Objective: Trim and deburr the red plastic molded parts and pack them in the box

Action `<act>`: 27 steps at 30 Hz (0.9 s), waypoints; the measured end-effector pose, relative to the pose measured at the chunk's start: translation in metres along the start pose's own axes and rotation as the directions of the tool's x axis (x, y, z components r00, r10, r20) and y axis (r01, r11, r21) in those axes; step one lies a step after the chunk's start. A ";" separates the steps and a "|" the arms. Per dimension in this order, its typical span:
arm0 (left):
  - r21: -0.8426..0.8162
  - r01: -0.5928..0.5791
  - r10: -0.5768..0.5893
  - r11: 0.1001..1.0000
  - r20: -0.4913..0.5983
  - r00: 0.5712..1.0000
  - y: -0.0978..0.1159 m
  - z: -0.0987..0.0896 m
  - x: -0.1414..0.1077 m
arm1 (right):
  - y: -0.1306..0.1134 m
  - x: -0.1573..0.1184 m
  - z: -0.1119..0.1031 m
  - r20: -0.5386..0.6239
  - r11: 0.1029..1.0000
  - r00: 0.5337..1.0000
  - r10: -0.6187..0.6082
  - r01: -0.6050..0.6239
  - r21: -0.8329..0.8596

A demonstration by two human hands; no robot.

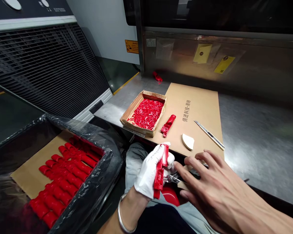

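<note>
My left hand (147, 170), in a white glove, grips a red plastic part (159, 177), long and hollow, tilted slightly off upright above my lap. My bare right hand (207, 185) holds small metal nippers (172, 178) with pale handles, its fingers loosely spread over them. The jaws of the nippers point at the side of the red part; whether they touch it I cannot tell. A similar red part (168, 125) lies on the cardboard sheet (202, 104) beyond my hands. Near it is a cream wedge-shaped piece (188, 141).
A shallow cardboard box (127, 121) of small red scraps stands on the metal table (249, 130). A utility knife (210, 135) lies on the cardboard. At left, a plastic-lined bin (107, 159) holds rows of red parts (65, 175). Another red piece (157, 76) sits farther back.
</note>
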State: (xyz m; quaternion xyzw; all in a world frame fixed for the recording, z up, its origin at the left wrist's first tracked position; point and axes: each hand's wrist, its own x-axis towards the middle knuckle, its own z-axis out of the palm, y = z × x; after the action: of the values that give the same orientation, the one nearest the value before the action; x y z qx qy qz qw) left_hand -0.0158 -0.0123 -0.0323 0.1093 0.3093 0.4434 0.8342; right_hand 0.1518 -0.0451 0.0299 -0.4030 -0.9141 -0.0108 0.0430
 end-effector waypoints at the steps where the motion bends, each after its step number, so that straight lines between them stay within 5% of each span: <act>1: -0.002 0.003 -0.003 1.000 -0.005 1.000 0.000 0.000 0.000 | 0.001 -0.001 0.000 -0.008 1.000 1.000 -0.002 0.002 -0.001; 27: 0.090 0.010 -0.004 0.996 -0.069 0.998 -0.010 -0.001 0.005 | -0.003 -0.002 0.022 -0.063 0.992 0.998 0.015 -0.023 -0.123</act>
State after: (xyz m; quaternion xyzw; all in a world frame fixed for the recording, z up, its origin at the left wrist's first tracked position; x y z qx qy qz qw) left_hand -0.0081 -0.0144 -0.0397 0.1306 0.3580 0.4294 0.8188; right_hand 0.1494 -0.0467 0.0078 -0.4128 -0.9061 -0.0797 0.0465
